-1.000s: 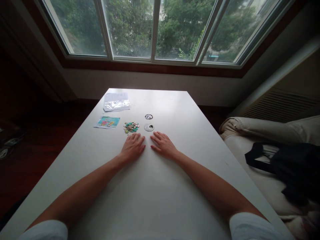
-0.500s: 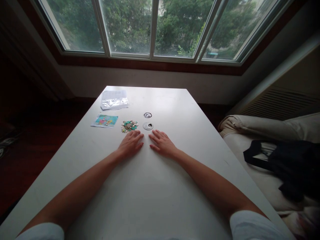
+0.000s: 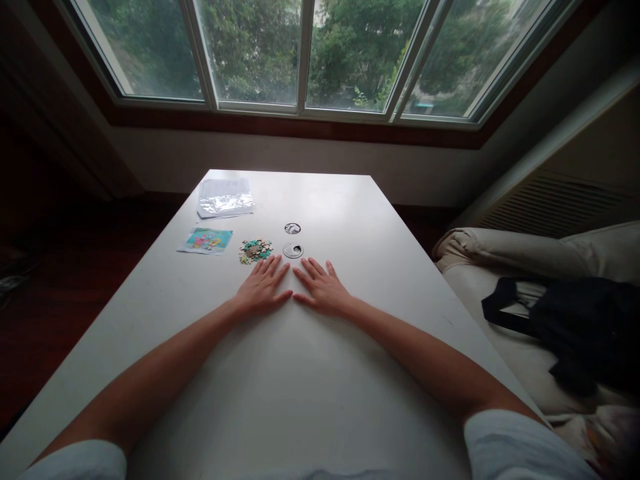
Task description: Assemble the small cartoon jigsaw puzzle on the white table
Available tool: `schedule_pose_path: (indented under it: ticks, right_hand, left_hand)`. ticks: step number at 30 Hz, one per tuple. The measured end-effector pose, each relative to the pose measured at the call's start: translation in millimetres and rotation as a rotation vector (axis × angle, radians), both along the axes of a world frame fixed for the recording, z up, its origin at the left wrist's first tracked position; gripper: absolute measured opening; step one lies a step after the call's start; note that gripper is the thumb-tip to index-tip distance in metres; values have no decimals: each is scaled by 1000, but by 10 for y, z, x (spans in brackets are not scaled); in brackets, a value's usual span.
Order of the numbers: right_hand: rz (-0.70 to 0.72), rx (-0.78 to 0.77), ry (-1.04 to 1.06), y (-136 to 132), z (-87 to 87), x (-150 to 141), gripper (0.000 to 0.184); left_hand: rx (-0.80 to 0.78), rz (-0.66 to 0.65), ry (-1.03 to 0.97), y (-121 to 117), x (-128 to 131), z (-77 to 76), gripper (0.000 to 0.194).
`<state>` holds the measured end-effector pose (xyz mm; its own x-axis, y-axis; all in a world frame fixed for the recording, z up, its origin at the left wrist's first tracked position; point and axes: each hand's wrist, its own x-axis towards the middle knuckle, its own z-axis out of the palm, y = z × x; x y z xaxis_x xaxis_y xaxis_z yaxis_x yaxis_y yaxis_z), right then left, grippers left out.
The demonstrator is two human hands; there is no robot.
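Observation:
My left hand (image 3: 263, 287) lies flat on the white table (image 3: 300, 387) with its fingers spread, holding nothing. Just beyond its fingertips is a loose heap of small jigsaw puzzle pieces (image 3: 256, 251), mostly teal, cream and brown. My right hand (image 3: 323, 287) rests palm down too, fingers apart and nothing in them. The two thumbs point at each other and almost meet. Ahead of the right fingers lies a round, silvery disc (image 3: 293, 250) with a dark spot. Behind it sits a second round disc (image 3: 293, 228) with a dark rim.
A colourful picture sheet (image 3: 206, 241) lies left of the heap. Farther back is a clear plastic bag with papers (image 3: 226, 197). A window (image 3: 300, 60) spans the far wall. To the right, a dark bag (image 3: 585, 327) lies on a cream couch (image 3: 465, 287).
Both hands have flattened and spread their fingers, and the thumbs have come closer together. The view has shifted slightly; the things on the table stay in place.

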<state>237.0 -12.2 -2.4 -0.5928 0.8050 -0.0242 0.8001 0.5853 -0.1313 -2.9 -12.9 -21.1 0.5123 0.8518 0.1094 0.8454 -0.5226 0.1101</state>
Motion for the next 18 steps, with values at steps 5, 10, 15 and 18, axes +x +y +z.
schedule_pose_path:
  ticks: [5,10,15,18]
  right_hand:
    - [-85,8,-5,-8,-11,-8,77]
    - [-74,-5,-28,23,2,3,76]
    - [-41,-2,-15,52,16,24,81]
    - [-37,-7,-2,52,19,33,85]
  left_hand:
    - [-5,-17,-6,11,-8,30,84]
    - [-24,-88,-14,36,-66,50,83]
    - [-45,-120,-19,78,-129,77,83]
    - [-43,-110,-24,87,-137,83,81]
